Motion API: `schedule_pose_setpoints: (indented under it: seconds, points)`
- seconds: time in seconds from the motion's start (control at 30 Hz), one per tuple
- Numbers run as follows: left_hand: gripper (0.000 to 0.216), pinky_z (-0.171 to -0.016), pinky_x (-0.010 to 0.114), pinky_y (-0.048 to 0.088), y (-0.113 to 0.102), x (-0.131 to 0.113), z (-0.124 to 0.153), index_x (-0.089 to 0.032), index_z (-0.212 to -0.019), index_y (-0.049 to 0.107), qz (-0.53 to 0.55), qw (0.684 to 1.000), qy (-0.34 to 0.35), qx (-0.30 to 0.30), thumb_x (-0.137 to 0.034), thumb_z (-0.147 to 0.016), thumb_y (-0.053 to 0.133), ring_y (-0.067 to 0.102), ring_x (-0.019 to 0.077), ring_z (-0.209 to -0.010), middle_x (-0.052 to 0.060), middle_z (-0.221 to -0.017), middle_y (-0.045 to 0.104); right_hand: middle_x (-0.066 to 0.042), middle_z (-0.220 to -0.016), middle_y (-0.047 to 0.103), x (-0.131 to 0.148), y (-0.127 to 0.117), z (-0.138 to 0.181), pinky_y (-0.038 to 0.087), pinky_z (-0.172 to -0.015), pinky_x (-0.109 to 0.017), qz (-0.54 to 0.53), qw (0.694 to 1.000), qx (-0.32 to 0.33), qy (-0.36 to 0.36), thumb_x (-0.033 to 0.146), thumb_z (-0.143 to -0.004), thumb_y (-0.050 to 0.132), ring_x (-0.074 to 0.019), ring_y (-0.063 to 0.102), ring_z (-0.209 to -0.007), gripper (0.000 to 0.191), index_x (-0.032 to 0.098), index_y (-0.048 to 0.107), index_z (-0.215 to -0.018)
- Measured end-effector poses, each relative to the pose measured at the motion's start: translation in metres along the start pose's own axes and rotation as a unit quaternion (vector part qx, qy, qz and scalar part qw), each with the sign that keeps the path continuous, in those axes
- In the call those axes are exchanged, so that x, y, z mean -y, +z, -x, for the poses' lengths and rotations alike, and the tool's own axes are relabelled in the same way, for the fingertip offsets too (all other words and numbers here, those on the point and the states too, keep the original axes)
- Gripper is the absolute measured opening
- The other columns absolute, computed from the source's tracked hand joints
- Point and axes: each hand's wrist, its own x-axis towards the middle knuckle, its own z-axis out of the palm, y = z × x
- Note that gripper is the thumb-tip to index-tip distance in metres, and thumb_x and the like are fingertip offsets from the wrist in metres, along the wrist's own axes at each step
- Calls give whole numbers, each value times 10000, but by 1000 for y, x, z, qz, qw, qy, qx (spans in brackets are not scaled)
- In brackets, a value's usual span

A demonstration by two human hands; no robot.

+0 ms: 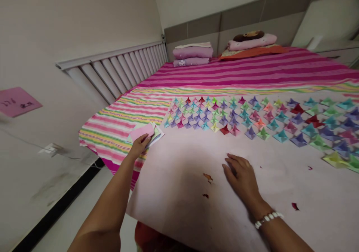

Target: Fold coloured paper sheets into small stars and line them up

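My left hand point(139, 145) reaches to a small stack of coloured paper squares point(146, 133) at the left edge of the bed and pinches the pink top sheet. My right hand point(241, 174) lies palm down, fingers loosely spread, on a large pale pink board point(196, 192) that covers the near part of the bed. It holds nothing. A white bead bracelet point(268, 218) circles that wrist. Beyond the right hand, several small folded paper shapes point(252, 119) in many colours stand in rows across the board.
The bed has a pink striped sheet point(252, 70). Folded purple blankets point(192, 55) and a pillow with a plush toy point(252, 40) lie at its head. A white slatted rail point(117, 66) runs along the left wall. A pink note point(17, 101) is stuck on the wall.
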Motion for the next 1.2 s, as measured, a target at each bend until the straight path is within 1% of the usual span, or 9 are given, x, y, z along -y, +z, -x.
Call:
schedule_pose_setpoints:
  seconds: [0.37, 0.57, 0.63, 0.7, 0.8, 0.9, 1.0, 1.07, 1.2]
  points:
    - [606, -997, 413, 418, 0, 2, 0, -116, -1129, 660, 13, 1000, -1, -6, -427, -614, 738, 583, 308, -1130, 147, -1210, 652, -107, -1034, 692, 2, -1, -1, 482, -819, -456, 2, 1000, 0, 3, 338, -872, 537, -279, 591, -966, 216, 181, 673, -931]
    - [531, -967, 364, 432, 2, 4, -3, -147, -1067, 679, 33, 999, -4, -11, -420, -613, 706, 582, 273, -1124, 119, -1194, 659, -109, -1037, 692, 1, -1, 0, 481, -814, -449, 2, 1000, -3, 2, 333, -868, 542, -276, 590, -968, 211, 182, 675, -933]
    - [482, -908, 349, 456, 2, 4, -4, -157, -1021, 687, 37, 999, -11, -16, -429, -623, 680, 607, 260, -1055, 103, -1105, 691, -110, -1035, 693, 1, -1, 0, 479, -815, -450, 2, 1000, -2, 2, 330, -867, 544, -276, 590, -968, 208, 181, 674, -932]
    - [412, -798, 327, 478, 1, 2, -4, -164, -937, 694, 36, 999, -18, -17, -446, -642, 644, 631, 239, -908, 65, -913, 714, -111, -1036, 692, 1, -1, 0, 477, -818, -451, 3, 1000, -1, 3, 329, -867, 545, -276, 589, -968, 209, 179, 673, -935]
    - [311, -628, 281, 437, -1, -1, -2, -164, -747, 659, 31, 999, -19, -16, -456, -661, 597, 573, 192, -670, -8, -603, 601, -113, -1034, 690, 2, 0, 0, 477, -819, -451, 2, 1000, 0, 3, 334, -868, 543, -276, 587, -967, 217, 173, 673, -934]
    - [257, -560, 254, 372, -2, -5, 2, -175, -624, 588, 33, 999, -11, -26, -429, -664, 590, 484, 154, -582, -41, -516, 485, -109, -1033, 692, 1, 0, 0, 474, -820, -452, 0, 1000, 2, 7, 340, -870, 535, -274, 587, -966, 220, 179, 675, -927]
    - [246, -527, 246, 328, -3, -11, 5, -188, -558, 510, 45, 997, -6, -61, -389, -682, 578, 413, 132, -542, -53, -490, 401, -107, -1035, 693, 1, 1, 0, 468, -827, -458, -3, 1000, 2, 15, 346, -870, 529, -274, 585, -969, 226, 187, 678, -927]
    - [260, -527, 246, 321, -7, -16, 7, -198, -537, 450, 59, 993, -3, -104, -365, -705, 560, 393, 128, -543, -57, -485, 352, -113, -1037, 692, 2, 0, -1, 467, -828, -459, -6, 1000, 4, 18, 348, -868, 531, -277, 584, -970, 231, 182, 680, -931]
    - [247, -597, 253, 387, -20, -30, 8, -208, -591, 425, 110, 972, -2, -207, -359, -764, 517, 477, 153, -656, -44, -532, 409, -114, -1047, 690, 2, 0, -1, 469, -830, -461, -14, 1000, 10, 26, 348, -863, 537, -281, 587, -975, 230, 185, 683, -932]
